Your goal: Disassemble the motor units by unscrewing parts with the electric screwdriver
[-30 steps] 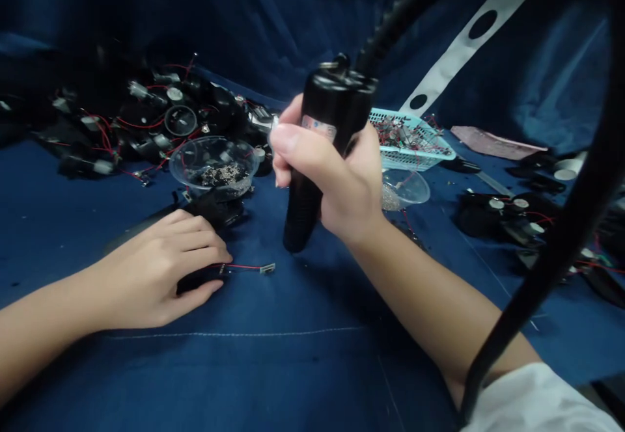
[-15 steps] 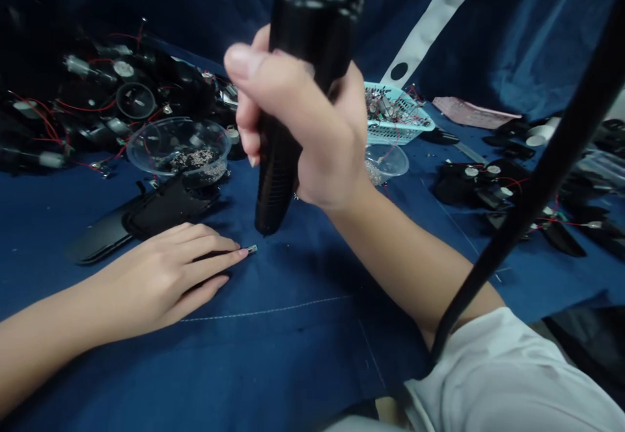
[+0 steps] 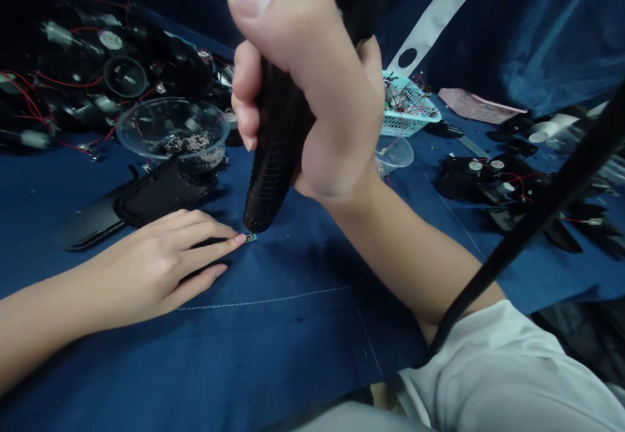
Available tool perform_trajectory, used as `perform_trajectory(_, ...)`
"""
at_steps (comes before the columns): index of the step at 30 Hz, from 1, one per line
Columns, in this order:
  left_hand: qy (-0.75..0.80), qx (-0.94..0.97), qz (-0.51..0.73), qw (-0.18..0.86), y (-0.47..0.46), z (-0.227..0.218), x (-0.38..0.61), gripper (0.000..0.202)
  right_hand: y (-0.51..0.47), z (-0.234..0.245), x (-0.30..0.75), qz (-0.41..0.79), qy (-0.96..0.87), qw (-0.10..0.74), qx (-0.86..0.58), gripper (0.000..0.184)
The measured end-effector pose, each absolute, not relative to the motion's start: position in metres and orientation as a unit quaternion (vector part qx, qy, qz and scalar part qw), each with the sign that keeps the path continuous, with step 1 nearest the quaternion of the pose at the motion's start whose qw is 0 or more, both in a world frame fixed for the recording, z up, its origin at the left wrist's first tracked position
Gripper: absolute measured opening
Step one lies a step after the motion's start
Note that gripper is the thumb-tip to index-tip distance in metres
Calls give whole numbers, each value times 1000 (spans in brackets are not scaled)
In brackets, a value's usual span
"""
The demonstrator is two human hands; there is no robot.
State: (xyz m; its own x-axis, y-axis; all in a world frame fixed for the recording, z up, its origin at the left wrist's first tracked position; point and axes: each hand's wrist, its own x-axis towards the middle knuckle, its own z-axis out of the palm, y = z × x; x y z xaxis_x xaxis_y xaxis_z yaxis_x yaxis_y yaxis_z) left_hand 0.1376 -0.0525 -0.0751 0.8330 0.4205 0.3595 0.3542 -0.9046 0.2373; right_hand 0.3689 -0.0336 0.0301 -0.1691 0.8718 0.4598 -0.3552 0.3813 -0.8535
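Observation:
A black electric screwdriver (image 3: 276, 152) is wrapped in the fingers of my right hand (image 3: 336, 103). It points down, slightly tilted, and its nose is right over a small green circuit board (image 3: 250, 237). Whether the bit touches the board is hidden. On the blue cloth, my left hand (image 3: 161, 263) lies palm down, with its fingertips pressing the board's left end and the thumb apart from it. Just behind the left hand rests a long black plastic housing (image 3: 151, 194).
Behind it stands a clear tub (image 3: 127, 134) of small screws, near a pile of black housings (image 3: 73, 87) with red wires. A light-blue basket (image 3: 415, 123) of wired parts, a pink tray (image 3: 481, 108) and more black parts (image 3: 508, 181) lie right. A black cable (image 3: 522, 237) crosses the right side.
My right hand has brought the screwdriver down and slightly left, so its nose is now over the circuit board. The left hand keeps its place on the board. The view has shifted slightly.

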Motion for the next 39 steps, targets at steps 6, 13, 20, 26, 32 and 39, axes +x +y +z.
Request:
perform_trajectory(6, 193, 957, 206, 66, -53, -77, 136, 48, -31, 30, 372, 516, -578, 578, -257, 39)
perform_trajectory(13, 194, 956, 211, 62, -53, -77, 138, 51, -36, 33, 363, 503, -577, 583, -271, 47)
perform_trajectory(20, 195, 956, 210, 68, -53, -78, 137, 53, -29, 27, 366, 519, -575, 589, -231, 16)
perform_trajectory(26, 178, 963, 197, 38, -55, -78, 136, 37, -31, 26, 364, 512, -561, 613, -218, 18)
perform_trajectory(32, 175, 967, 186, 16, -55, -78, 137, 36, -37, 28, 363, 513, -577, 597, -218, 17)
perform_trajectory(39, 168, 964, 205, 5, -56, -75, 136, 40, -33, 25, 362, 507, -566, 613, -216, 48)
